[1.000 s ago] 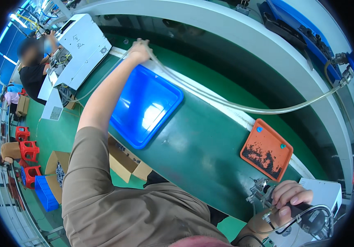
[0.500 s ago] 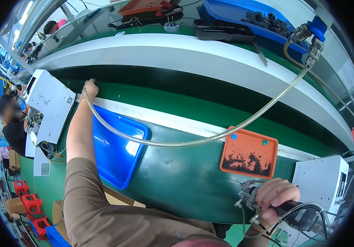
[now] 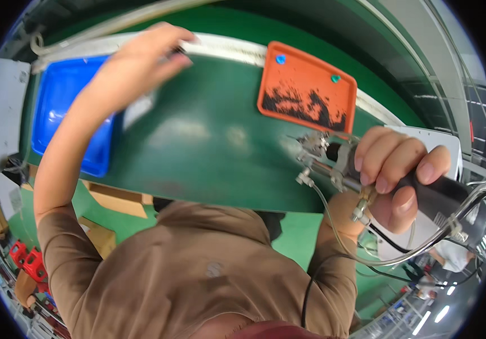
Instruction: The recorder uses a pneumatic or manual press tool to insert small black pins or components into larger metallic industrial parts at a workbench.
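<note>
My right hand [image 3: 398, 169] is wrapped round the dark handle of a power screwdriver [image 3: 446, 196] with a metal head, fittings and air hoses. The tool's tip points left, just in front of an orange tray [image 3: 268, 73]. In that tray lie many tiny black pieces that look like screws [image 3: 299, 104], with a blue cap and a green cap near its far edge. Over the bench, right of a blue tray [image 3: 76, 73], my left hand [image 3: 152, 59] is raised and blurred. Its thumb and fingers curl around something small and dark that I cannot make out.
A green bench [image 3: 198, 152] with a white back rail [image 3: 226, 48] spans the view. White machine housings stand at both ends, the left one [image 3: 3, 101] beside the blue tray. Hoses and cables [image 3: 423, 260] hang by my right arm. Cardboard boxes [image 3: 116, 198] sit below the front edge.
My left hand has come away from beside the left machine, moving right over the bench. My right hand has lifted the screwdriver. The head view has shifted, so the upper shelf is mostly out of sight.
</note>
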A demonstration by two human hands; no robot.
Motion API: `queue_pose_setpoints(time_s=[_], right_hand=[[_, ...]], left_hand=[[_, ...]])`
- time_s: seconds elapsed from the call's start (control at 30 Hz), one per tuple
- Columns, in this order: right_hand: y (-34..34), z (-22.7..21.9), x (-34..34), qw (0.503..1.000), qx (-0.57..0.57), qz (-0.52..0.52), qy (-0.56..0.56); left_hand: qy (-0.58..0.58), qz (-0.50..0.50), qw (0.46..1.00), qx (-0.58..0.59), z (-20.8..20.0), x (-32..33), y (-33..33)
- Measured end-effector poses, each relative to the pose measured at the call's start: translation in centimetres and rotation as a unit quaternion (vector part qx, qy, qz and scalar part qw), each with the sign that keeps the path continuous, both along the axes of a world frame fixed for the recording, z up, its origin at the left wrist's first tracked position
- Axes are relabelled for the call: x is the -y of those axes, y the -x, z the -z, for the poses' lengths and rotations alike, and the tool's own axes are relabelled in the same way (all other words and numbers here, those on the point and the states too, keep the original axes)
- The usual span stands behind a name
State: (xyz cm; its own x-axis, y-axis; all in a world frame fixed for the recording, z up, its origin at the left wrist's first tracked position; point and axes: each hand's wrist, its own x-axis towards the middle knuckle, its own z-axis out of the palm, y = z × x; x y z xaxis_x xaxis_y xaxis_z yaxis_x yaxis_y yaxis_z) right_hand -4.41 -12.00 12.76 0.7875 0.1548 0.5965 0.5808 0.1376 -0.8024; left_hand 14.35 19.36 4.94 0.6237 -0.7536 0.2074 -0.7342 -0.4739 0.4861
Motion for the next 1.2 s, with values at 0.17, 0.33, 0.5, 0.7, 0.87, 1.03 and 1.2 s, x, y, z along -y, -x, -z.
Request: queue_pose_setpoints(time_s=[0.17, 0.33, 0.5, 0.7, 0.87, 1.03, 1.2], right_hand=[[0.3, 0.2, 0.8, 0.998, 0.007, -0.036, 0.047], [0.5, 0.8, -0.2, 0.998, -0.003, -0.045, 0.033], [-0.1, 1.7, -0.5, 0.996, -0.032, -0.067, 0.049], [-0.4, 1.6, -0.6, 0.994, -0.045, -0.068, 0.067], [-1.5, 2.4, -0.6, 0.993, -0.021, -0.102, 0.062], [-1.8, 3.0, -0.3, 0.989, -0.003, -0.134, 0.07], [-2.1, 2.9, -0.2, 0.984, 0.001, -0.165, 0.067]], left_hand=[[0.033, 0.176, 0.981, -0.078, 5.0, 6.8, 9.9], [0.09, 0.154, 0.981, -0.071, 8.5, 9.2, 11.8], [0.16, 0.155, 0.97, -0.097, 9.0, 8.1, 11.3], [0.148, 0.202, 0.967, -0.057, 9.7, 7.9, 10.5], [0.151, 0.207, 0.965, -0.048, 10.0, 7.9, 10.4], [0.139, 0.196, 0.97, -0.022, 9.4, 8.0, 10.7], [0.143, 0.201, 0.969, -0.005, 9.7, 8.0, 10.8]])
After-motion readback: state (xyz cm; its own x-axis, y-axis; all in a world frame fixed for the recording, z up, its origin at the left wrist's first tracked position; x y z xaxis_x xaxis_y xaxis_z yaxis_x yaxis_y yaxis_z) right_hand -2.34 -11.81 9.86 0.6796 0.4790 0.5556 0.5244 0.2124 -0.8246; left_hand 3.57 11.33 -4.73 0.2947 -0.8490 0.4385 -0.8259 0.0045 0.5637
